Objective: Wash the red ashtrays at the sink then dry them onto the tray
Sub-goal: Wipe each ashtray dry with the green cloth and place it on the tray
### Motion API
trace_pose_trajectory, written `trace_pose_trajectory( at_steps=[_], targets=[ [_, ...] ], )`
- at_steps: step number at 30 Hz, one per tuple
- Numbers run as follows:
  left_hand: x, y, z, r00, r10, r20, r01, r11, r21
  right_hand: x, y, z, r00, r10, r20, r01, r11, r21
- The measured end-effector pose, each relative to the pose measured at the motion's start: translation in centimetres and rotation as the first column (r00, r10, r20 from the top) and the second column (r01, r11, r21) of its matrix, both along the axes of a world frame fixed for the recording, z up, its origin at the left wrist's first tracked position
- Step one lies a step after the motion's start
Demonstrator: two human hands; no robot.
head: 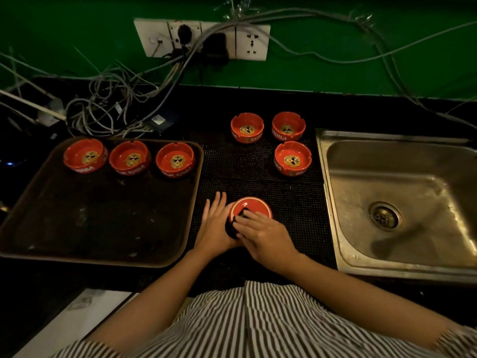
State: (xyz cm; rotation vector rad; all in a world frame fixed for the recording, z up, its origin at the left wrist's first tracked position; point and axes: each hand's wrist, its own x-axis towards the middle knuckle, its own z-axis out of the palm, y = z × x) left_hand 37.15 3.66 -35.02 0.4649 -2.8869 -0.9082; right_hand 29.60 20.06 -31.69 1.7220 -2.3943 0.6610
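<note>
A dark cloth (236, 223), mostly hidden under the right hand (268, 235), is pressed on an upturned round red ashtray (254, 206) on the ridged mat (291, 202); the left hand (214, 223), fingers straight, steadies its side. 3 glossy ashtrays (129, 158) sit on the tray (103, 259).

A white wall socket panel (202, 39) sits on the green painted wall (361, 60), with dark plugs pushed into it. A tangle of grey cables (111, 107) hangs from the panel and piles up on the far left of the black countertop (361, 115). A black dotted rubber mat (291, 202) covers the counter's middle. A white flat surface (85, 313) shows at the lower left.
</note>
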Motion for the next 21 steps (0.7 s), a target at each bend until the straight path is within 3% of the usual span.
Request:
trace_pose_trajectory(
  at_steps=[3,8,12,16,21],
  targets=[
    [0.0,0.1,-0.2,1.0,0.01,-0.022,-0.01,1.0,0.01,-1.6,2.8,-0.3,1.0,0.001,-0.006,-0.001,1.0,0.021],
    [0.0,0.1,0.2,1.0,0.012,0.001,-0.012,1.0,0.013,-3.9,-1.1,0.3,0.977,-0.192,-0.091,0.2,0.976,0.092],
    [-0.1,0.1,0.1,0.999,0.007,0.031,-0.007,1.0,-0.018,-0.9,-3.5,0.6,0.994,-0.108,-0.026,0.11,0.992,0.067],
    [0.0,0.0,0.0,1.0,0.002,-0.001,-0.002,1.0,-0.011,0.2,1.1,0.6,0.999,0.053,0.005,-0.053,0.998,0.017],
    [-0.1,0.1,0.1,1.0,0.013,-0.02,-0.014,1.0,-0.007,-3.9,2.0,0.6,0.992,-0.119,-0.052,0.121,0.991,0.049]
  ],
)
